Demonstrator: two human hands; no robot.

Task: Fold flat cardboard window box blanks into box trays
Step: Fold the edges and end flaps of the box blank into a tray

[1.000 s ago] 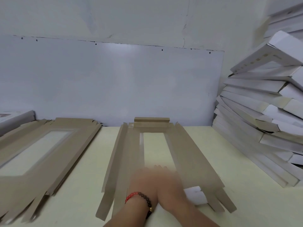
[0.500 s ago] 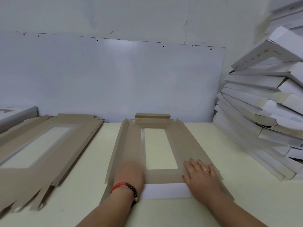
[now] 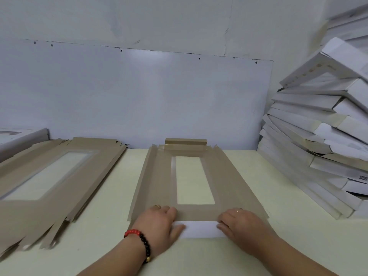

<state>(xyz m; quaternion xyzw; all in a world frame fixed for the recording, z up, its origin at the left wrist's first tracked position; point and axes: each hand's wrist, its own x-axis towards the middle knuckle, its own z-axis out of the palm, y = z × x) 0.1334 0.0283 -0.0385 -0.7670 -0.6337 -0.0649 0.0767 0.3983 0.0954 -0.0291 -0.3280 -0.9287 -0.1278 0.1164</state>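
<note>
A flat brown cardboard window box blank [image 3: 225, 176] lies lengthwise on the table in front of me, its cut-out window in the middle. Its far end flap [image 3: 186, 142] stands folded up against the wall. The near end flap [image 3: 200, 229] is turned up and shows its white side. My left hand [image 3: 157, 224], with a bead bracelet on the wrist, grips the left end of that flap, thumb on the white face and fingers curled over the brown side. My right hand [image 3: 242, 223] grips the flap's right end the same way.
A stack of flat brown blanks [image 3: 53, 188] lies on the table to the left. A leaning pile of folded white box trays [image 3: 318, 136] fills the right side. A white panel [image 3: 139, 96] backs the pale yellow table [image 3: 288, 236].
My hands moved apart from the middle of the near end to its two corners. The near flap came up and now shows its white side between them.
</note>
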